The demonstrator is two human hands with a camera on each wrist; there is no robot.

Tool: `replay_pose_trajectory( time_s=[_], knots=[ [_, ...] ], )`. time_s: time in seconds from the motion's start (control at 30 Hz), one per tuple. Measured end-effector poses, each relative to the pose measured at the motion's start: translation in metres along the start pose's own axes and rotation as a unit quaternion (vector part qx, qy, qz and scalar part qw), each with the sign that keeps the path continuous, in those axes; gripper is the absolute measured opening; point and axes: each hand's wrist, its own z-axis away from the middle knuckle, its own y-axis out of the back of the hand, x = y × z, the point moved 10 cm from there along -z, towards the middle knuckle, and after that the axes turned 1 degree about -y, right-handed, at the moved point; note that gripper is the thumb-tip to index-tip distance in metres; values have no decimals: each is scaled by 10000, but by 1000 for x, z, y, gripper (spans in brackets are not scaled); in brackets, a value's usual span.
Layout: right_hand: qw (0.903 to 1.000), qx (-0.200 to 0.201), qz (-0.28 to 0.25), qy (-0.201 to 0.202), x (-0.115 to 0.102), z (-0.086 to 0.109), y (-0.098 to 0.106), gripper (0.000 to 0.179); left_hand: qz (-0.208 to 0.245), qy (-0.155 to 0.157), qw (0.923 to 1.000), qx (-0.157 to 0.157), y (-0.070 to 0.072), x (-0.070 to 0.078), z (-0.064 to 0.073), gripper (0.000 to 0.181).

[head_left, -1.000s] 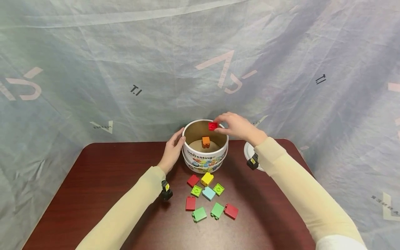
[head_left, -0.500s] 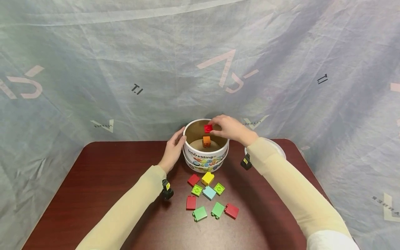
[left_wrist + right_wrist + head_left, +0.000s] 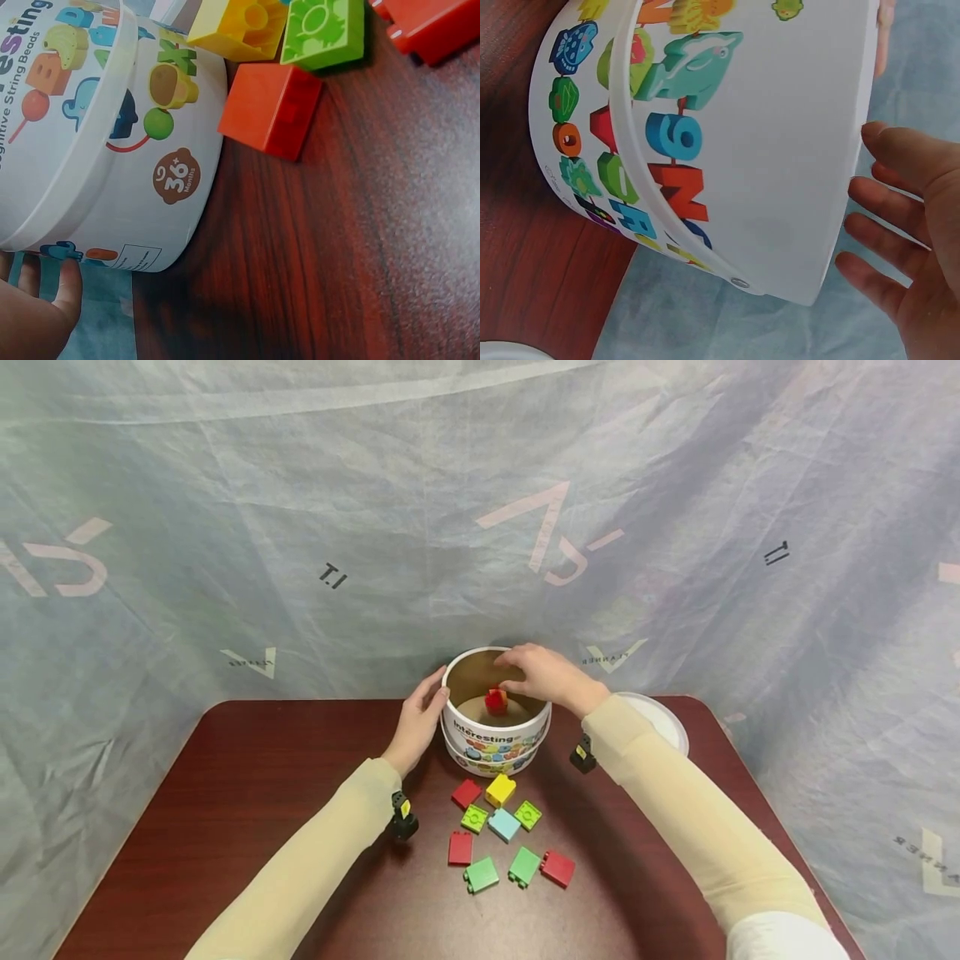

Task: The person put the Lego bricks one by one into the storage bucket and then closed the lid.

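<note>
The right hand point(image 3: 551, 677), spread wide, hangs above a red plastic block point(image 3: 495, 702) inside a round white printed bucket point(image 3: 491, 745). The left hand point(image 3: 416, 724), fingers extended, touches its wall.

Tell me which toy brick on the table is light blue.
The light blue brick between the left lime-green brick and the right lime-green brick; every other brick on the table is yellow, red or a shade of green.

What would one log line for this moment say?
left hand: touches bucket | right hand: over bucket, empty | red block: inside bucket
</note>
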Motion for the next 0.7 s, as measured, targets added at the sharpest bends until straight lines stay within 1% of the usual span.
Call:
replay_pose_trajectory(
  time_s=[0.13,0.3,0.37,0.6,0.7],
  knots=[
    [10000,-32,43,-58,2,3,-1,37,-1,40,10000,-52,-1,0,1,50],
    [10000,6,-1,42,0,9,3,35,-67,32,10000,-53,0,1,1,51],
    [10000,19,-5,71,-1,12,5,35,-152,20,9999,-72,-1,2,2,51],
    [9998,111,-31,142,-4,29,14,33,-737,-83,9972,-76,0,7,3,49],
    [9996,191,-68,198,-5,38,19,32,-799,-188,9966,-73,-1,9,3,48]
  ],
)
